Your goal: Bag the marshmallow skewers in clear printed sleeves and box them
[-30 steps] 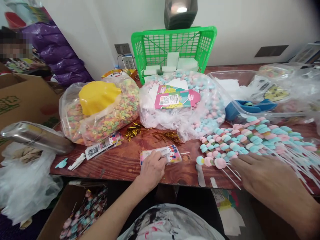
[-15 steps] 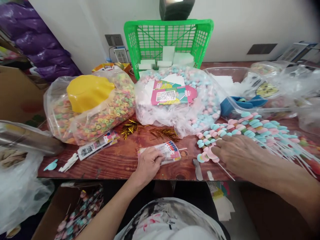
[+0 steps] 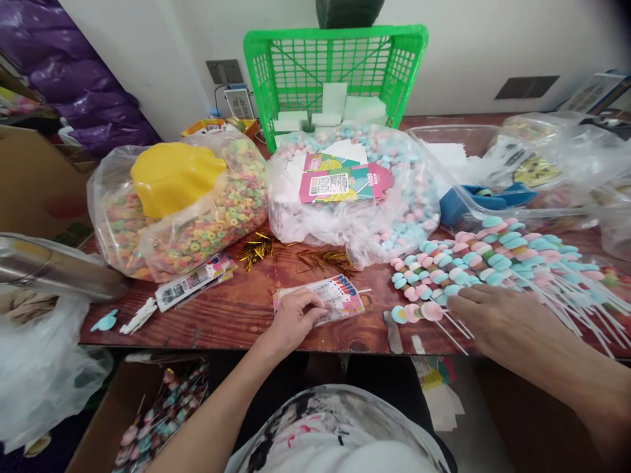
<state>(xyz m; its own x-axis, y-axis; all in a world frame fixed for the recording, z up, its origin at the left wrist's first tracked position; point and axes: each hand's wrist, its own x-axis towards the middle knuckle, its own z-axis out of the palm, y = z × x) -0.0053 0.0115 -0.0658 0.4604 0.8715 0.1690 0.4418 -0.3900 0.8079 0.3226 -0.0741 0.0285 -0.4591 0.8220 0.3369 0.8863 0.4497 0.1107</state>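
My left hand lies on a printed clear plastic bag near the table's front edge, its fingers curled and thumb close to the index finger. A short white stick pokes out past the bag's right end. On the right, my right hand has its fingers closed together at the sticks of the marshmallow skewers, which lie in a pile of pink and blue pieces. Its fingertips are partly hidden. One skewer lies apart at the pile's front left, its stick pointing toward the edge.
Behind stand a bag of ring candies with a yellow bowl, a bag of marshmallows and a green basket. Gold tinsel, printed packets and a steel flask are on the left; a clear tub is right.
My right hand has drawn back to the right from the marshmallows toward the sticks, uncovering the front skewer. My left hand stays on the bag; its fingers have shifted slightly.
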